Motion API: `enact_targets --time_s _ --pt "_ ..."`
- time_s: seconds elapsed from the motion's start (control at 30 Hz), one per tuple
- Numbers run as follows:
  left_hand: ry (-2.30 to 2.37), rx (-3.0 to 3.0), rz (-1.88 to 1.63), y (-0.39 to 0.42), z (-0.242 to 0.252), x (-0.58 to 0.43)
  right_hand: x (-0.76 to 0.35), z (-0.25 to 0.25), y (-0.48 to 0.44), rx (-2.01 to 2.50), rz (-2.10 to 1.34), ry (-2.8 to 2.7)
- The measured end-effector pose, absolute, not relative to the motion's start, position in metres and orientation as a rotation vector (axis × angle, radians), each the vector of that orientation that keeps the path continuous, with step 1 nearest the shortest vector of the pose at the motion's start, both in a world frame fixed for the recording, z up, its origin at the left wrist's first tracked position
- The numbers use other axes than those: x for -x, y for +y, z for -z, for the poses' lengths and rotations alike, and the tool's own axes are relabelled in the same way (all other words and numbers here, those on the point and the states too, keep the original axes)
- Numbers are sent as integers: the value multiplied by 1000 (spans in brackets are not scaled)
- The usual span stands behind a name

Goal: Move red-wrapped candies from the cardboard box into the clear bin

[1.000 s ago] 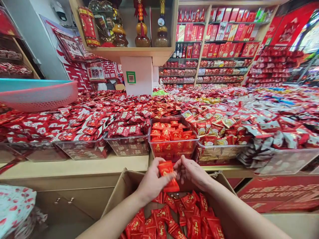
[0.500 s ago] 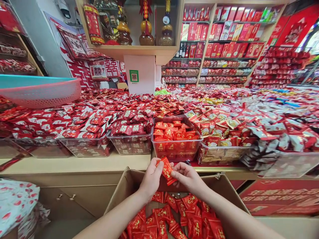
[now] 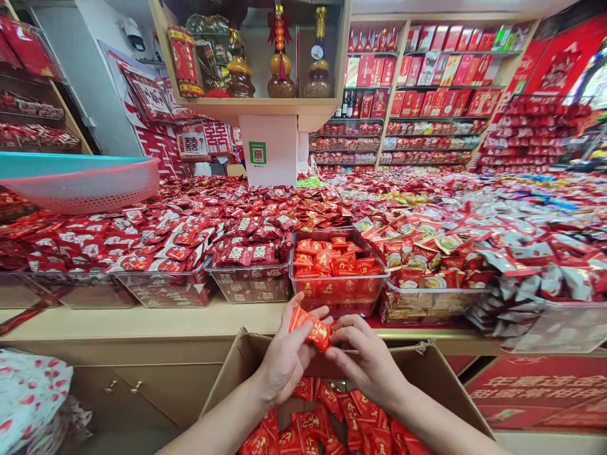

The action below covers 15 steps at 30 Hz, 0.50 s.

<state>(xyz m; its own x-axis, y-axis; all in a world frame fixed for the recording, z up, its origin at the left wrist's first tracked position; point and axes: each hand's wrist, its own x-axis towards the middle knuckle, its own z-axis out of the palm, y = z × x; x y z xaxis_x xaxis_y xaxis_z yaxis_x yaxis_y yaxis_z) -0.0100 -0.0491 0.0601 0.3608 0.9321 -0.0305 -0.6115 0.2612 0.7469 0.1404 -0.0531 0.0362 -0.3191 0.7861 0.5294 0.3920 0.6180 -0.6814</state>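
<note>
My left hand [image 3: 287, 357] and my right hand [image 3: 370, 360] meet over an open cardboard box [image 3: 227, 379]. Together they pinch a small red packet with gold print [image 3: 313, 327], the left fingers on its left end and the right fingers on its right end. Inside the box, below my wrists, lie several more red packets [image 3: 332, 423] of the same kind. Straight ahead, on the counter, a clear plastic bin [image 3: 339, 291] holds matching red packets.
Clear bins [image 3: 246, 284] of red sweets line the wooden counter edge [image 3: 142, 319], with heaps of wrapped candy behind. A pink and teal basket [image 3: 80, 180] sits at left. Shelves of red boxes [image 3: 427, 69] and gourd bottles [image 3: 279, 69] stand at the back. Floral cloth [image 3: 28, 392] lies lower left.
Both hands have stayed over the box while turning the red packet; it now lies more sideways between my fingers. The view has shifted slightly.
</note>
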Motion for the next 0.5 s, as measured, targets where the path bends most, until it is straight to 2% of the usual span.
enact_targets --time_s 0.17,0.23,0.4,0.5 --pt "498 -781 -1074 -49 -56 10 -132 -29 -48 937 -1260 -1456" --pt "522 -818 -1064 -49 -53 9 -131 -29 -46 912 -1407 -1347" --pt "792 -1030 -1067 -45 -44 9 -135 -29 -44 978 -1371 -1262" --pt "882 -1095 -1038 -40 -40 11 -139 -29 -44 1026 -1204 -1456"
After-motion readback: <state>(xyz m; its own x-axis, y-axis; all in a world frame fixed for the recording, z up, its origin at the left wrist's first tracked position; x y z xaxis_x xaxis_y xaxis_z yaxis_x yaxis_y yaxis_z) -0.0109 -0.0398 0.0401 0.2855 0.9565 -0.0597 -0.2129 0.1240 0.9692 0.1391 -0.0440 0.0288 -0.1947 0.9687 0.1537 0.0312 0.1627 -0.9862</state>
